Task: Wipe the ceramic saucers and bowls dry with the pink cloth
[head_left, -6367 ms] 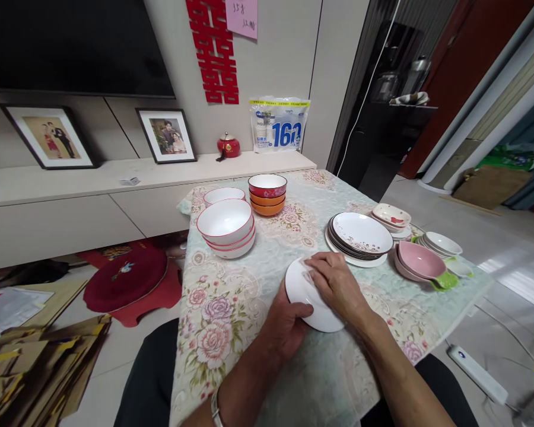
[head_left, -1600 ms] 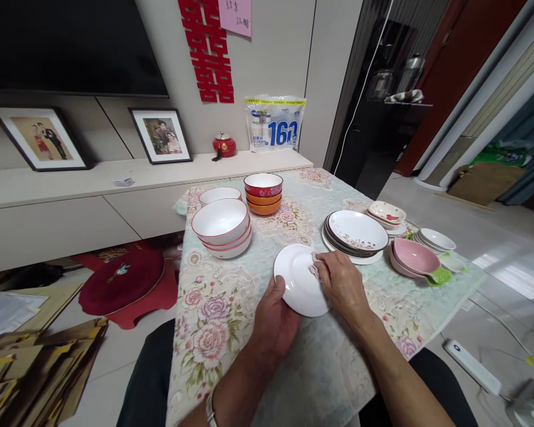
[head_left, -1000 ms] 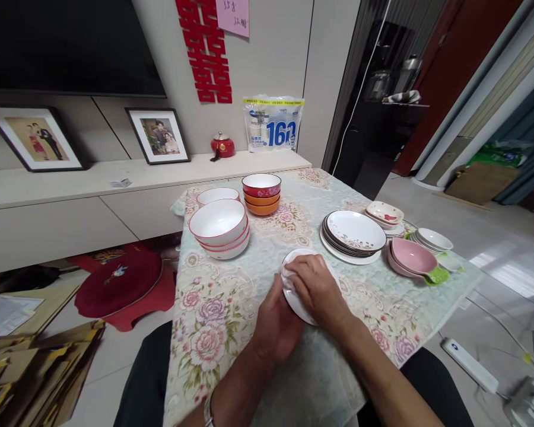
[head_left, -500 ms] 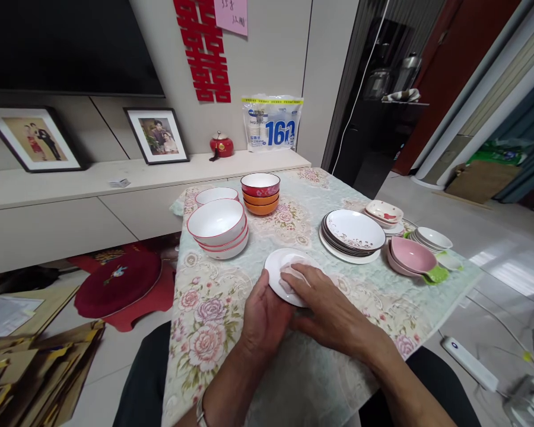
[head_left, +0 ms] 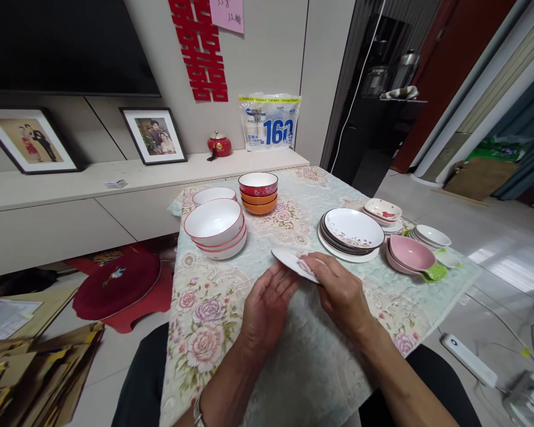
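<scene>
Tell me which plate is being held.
The small white plate, tilted in the right hand; the other plates sit stacked on the table to its right.

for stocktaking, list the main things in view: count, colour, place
floral tablecloth: 1, pale green, centre
small round plate: 1, white, right hand
crumpled wipe: 1, white, right hand
red rimmed bowls: several, white, tablecloth left
deep round bowls: 3, red and orange, tablecloth back
brown rimmed plates: several, white, tablecloth right
squarish bowls: 1 stack, cream, tablecloth right
teardrop bowls: 2, pink, tablecloth right
small round bowls: several, white, tablecloth right
picture frames: 2, black, cabinet
lidded jar: 1, red, cabinet
plastic bag: 1, clear, cabinet
television: 1, black, wall
round stool: 1, red, floor left
left hand: 1, bare, near plate
right hand: 1, bare, gripping plate
</scene>
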### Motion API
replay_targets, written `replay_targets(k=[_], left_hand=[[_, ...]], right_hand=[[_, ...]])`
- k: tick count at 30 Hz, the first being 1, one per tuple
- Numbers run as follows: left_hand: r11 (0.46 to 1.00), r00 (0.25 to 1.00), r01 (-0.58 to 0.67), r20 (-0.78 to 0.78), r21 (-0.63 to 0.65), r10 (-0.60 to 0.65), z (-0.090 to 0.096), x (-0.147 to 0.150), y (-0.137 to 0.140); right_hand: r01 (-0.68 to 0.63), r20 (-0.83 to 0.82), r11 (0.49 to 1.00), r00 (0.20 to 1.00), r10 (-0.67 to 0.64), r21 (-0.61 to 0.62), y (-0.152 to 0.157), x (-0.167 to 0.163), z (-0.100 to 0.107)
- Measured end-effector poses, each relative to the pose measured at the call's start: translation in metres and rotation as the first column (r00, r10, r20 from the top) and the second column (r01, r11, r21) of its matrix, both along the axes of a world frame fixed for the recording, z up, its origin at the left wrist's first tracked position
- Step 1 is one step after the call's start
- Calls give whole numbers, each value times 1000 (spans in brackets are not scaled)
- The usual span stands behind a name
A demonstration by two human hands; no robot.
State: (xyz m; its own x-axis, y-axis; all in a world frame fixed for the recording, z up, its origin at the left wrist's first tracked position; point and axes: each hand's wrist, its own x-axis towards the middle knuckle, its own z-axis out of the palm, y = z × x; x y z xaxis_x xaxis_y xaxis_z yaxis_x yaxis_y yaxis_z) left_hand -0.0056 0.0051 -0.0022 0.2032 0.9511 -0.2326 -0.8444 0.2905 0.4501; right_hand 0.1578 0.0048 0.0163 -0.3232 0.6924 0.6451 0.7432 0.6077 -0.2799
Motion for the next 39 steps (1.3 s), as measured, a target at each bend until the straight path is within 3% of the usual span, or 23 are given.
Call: replay_targets(k=[4, 7, 9, 11, 14, 16, 19, 21, 23, 25, 27, 32, 37, 39], left_hand=[[981, 966, -176, -208, -83, 156, -9, 0, 0], [963, 915, -267, -326, -43, 239, -9, 3, 0], [968, 913, -250, -335, -5, 233, -6, 5, -1], [989, 951, -137, -271, 53, 146, -1, 7, -3], [995, 985, 22, -173, 99, -5, 3, 8, -7], [998, 988, 29, -152, 53, -21, 4, 9, -9], [999, 988, -5, -156, -39, -1, 3, 9, -9], [996, 986, -20, -165, -83, 6, 3, 8, -8], [992, 984, -34, -178, -118, 12, 3, 7, -7], [988, 981, -43, -193, -150, 14, 3, 6, -7], [986, 979, -29, -202, -166, -5, 2, 6, -8], [993, 978, 19, -203, -115, -43, -2, 5, -9], [995, 973, 63, -218, -82, -79, -4, 7, -10], [993, 972, 89, -212, -79, -104, -5, 8, -10]], right_hand=[[95, -328, 995, 939, -104, -43, 7, 14, 4], [101, -639, 950, 719, -275, -296, 11, 22, 7], [-59, -762, 876, 524, -381, -478, 11, 24, 10], [-253, -807, 786, 372, -459, -564, 9, 22, 14], [-423, -816, 698, 279, -506, -577, 7, 16, 17], [-464, -810, 665, 303, -502, -586, 7, 14, 14], [-425, -777, 657, 434, -456, -623, 11, 16, 5], [-292, -703, 701, 582, -410, -650, 15, 20, -2], [-62, -560, 780, 731, -390, -623, 18, 25, -6], [160, -412, 856, 823, -391, -492, 19, 27, -5], [264, -317, 905, 873, -372, -335, 17, 26, -1], [239, -215, 955, 938, -274, -173, 6, 15, 10], [178, -233, 977, 952, -200, -114, 3, 6, 12], [113, -178, 980, 974, -143, -166, 2, 5, 12]])
